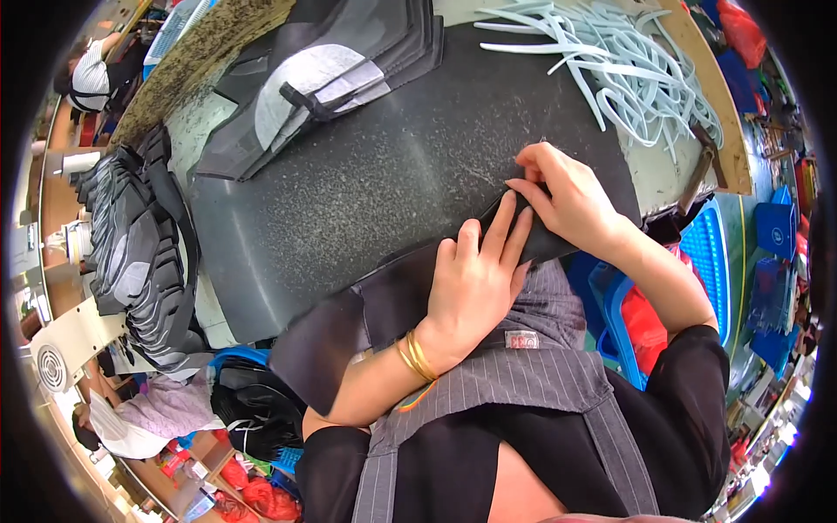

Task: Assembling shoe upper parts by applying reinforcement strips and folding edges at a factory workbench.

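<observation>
A dark fabric piece [384, 301] lies over the near edge of the black speckled work slab [366, 174] and hangs down toward my lap. My left hand [475, 279], with gold bangles on the wrist, lies flat on the fabric and presses it down with the fingers spread. My right hand [562, 196] rests just beyond it, and its fingertips pinch the fabric's upper edge on the slab. The two hands touch at the fingertips.
A stack of grey and black cut pieces [323, 78] lies at the slab's far side. Pale blue strips [628, 61] are heaped at the far right. More dark pieces are piled at the left [139, 244]. A blue plastic crate [706, 253] stands at the right. Other people work at the left.
</observation>
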Action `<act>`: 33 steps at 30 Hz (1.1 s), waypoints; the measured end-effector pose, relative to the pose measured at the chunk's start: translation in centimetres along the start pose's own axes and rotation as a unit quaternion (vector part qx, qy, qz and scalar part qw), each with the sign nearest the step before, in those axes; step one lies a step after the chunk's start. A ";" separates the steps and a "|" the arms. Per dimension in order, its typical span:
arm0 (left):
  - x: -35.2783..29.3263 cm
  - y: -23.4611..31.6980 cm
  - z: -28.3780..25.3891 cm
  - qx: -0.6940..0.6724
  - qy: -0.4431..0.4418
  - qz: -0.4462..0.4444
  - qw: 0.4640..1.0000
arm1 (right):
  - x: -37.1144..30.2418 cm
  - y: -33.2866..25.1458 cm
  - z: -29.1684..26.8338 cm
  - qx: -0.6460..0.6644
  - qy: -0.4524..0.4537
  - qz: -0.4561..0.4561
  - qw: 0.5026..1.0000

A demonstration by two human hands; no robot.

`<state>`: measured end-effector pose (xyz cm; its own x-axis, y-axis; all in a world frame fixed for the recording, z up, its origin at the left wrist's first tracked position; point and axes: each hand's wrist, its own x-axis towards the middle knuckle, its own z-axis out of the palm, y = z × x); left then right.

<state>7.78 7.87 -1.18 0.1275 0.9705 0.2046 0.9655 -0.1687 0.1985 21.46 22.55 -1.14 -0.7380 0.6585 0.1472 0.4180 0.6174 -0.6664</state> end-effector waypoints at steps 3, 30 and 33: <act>0.8 0.2 0.1 0.028 -0.006 -0.031 0.999 | 0.3 0.4 -0.8 -0.216 0.100 -0.065 0.969; -10.7 -16.9 -13.2 -0.290 0.012 -0.164 0.943 | 0.2 -15.2 10.5 -0.249 -0.101 -0.274 0.924; -12.8 -16.2 -9.9 -0.347 0.162 -0.121 0.916 | 0.7 -15.6 11.6 -0.262 -0.096 -0.240 0.930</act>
<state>-11.70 -3.49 2.48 -0.2536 0.9107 0.3261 0.5655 -0.1339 0.8138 8.27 8.33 0.89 -0.9660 0.1955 0.1691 0.1800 0.9783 -0.1029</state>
